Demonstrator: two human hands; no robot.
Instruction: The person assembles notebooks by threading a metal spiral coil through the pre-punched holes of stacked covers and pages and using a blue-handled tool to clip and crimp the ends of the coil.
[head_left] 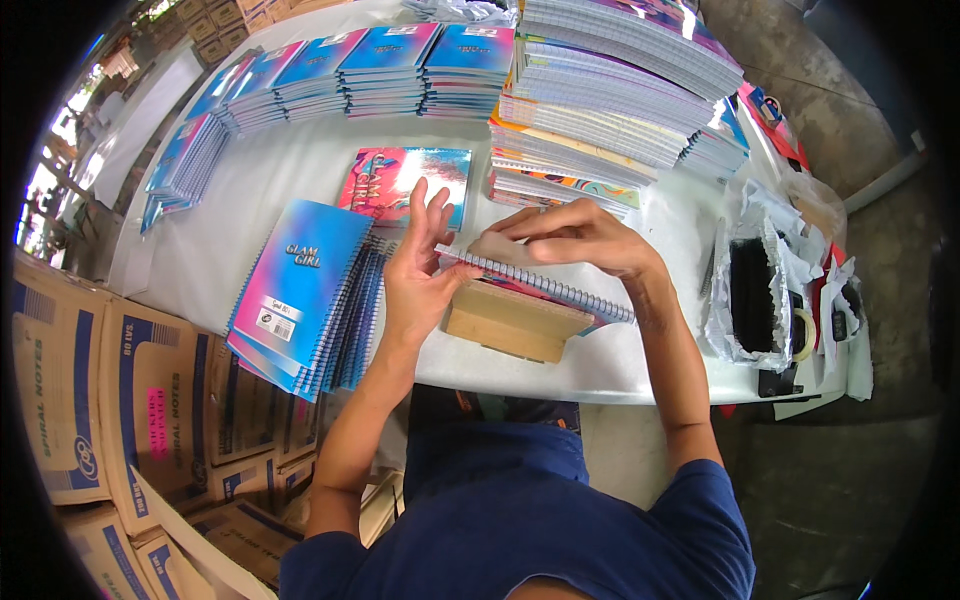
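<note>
A spiral notebook (pixel 560 287) stands on its edge in front of me, wire binding upward, tilted down to the right. My left hand (pixel 420 265) grips its left end with the thumb, the other fingers raised and spread. Bent over the far side of the binding, my right hand (pixel 590 240) has its fingers curled at a greyish-brown piece (pixel 500 246) whose kind I cannot make out. Right below the notebook is a brown cardboard block or box (pixel 510 325). A pink and blue notebook (pixel 405 185) lies flat beyond my left hand.
Blue and pink spiral notebooks (pixel 300 290) are stacked at my left; several more piles (pixel 385 70) line the far edge. A tall notebook stack (pixel 600 110) rises ahead. At right sit a torn, paper-wrapped box (pixel 750 290) and tape roll (pixel 803 335). Cartons (pixel 160 390) crowd the lower left.
</note>
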